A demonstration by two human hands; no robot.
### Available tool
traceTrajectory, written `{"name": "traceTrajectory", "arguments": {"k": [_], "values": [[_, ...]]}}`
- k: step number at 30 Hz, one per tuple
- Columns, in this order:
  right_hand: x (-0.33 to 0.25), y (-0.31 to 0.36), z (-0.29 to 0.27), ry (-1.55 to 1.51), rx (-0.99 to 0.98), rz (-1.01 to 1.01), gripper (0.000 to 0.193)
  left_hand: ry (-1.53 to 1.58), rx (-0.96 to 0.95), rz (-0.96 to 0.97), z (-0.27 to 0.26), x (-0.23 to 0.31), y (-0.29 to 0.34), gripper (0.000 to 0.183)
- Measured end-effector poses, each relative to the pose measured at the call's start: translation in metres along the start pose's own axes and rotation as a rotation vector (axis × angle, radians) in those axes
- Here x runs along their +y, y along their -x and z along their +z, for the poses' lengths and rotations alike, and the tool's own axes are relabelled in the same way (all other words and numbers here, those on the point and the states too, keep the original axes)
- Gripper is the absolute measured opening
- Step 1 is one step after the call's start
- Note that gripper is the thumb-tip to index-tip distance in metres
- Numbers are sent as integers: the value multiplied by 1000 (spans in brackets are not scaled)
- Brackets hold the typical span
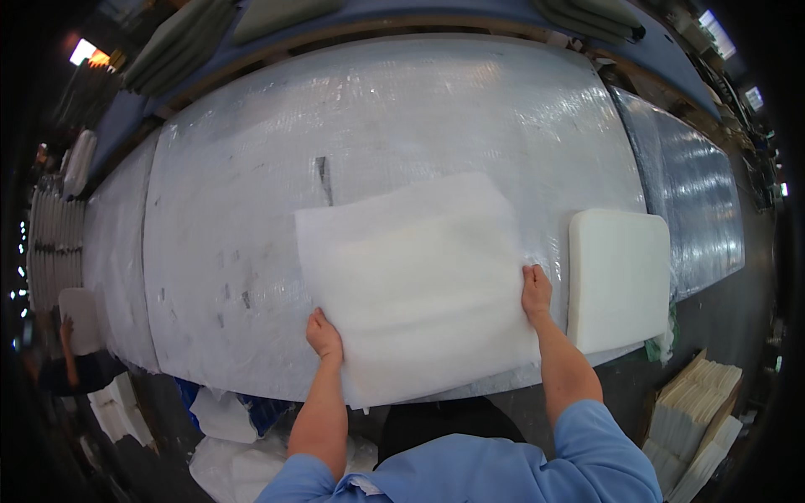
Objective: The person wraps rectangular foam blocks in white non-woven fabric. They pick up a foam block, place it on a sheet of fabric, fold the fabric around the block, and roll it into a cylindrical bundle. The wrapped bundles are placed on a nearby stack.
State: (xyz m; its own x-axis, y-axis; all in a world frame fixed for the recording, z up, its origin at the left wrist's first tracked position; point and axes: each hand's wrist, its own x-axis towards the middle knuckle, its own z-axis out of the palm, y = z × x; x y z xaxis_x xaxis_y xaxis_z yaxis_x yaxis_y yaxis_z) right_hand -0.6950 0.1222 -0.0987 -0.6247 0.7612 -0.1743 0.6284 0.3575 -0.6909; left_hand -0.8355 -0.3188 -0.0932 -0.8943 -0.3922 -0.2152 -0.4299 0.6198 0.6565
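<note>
A thin white foam sheet [419,285], roughly square and slightly see-through, spreads in front of me over the plastic-covered table [243,184]. My left hand [324,335] is closed on its left edge, low down. Around its right edge, a bit higher, the fingers of my right hand [537,295] are closed too. The sheet has soft creases and a faintly yellowish middle; whether anything lies inside or under it I cannot tell. Just right of my right hand rests a white cushion-like pad [619,281] with rounded corners.
Beyond the table's far edge is a blue surface with greenish-grey pads [180,50] stacked on it. A box of cream-coloured sheets [692,411] stands at the lower right. White wrapped bundles [239,461] lie at the lower left. Another person's arm [69,356] shows at the far left.
</note>
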Motion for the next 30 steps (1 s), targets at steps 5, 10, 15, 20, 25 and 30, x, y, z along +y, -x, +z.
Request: {"name": "traceTrajectory", "arguments": {"k": [5,10,15,20,25,30], "values": [[-4,-2,-5,65,-33,-92,35,-19,-29,48,-8,3,-1,49],[-18,-20,-32,14,-144,-68,44,337,-359,-256,-45,14,-16,54],[-75,-46,-25,46,-202,-36,50,406,-443,-236,-45,45,-54,53],[-86,-54,5,225,-98,-92,41,272,-370,-121,-25,66,-80,43],[-87,-46,8,101,29,-48,34,99,-21,9,-7,69,-75,37],[-71,-49,8,163,96,-18,33,-41,91,40,6,71,-73,38]]}}
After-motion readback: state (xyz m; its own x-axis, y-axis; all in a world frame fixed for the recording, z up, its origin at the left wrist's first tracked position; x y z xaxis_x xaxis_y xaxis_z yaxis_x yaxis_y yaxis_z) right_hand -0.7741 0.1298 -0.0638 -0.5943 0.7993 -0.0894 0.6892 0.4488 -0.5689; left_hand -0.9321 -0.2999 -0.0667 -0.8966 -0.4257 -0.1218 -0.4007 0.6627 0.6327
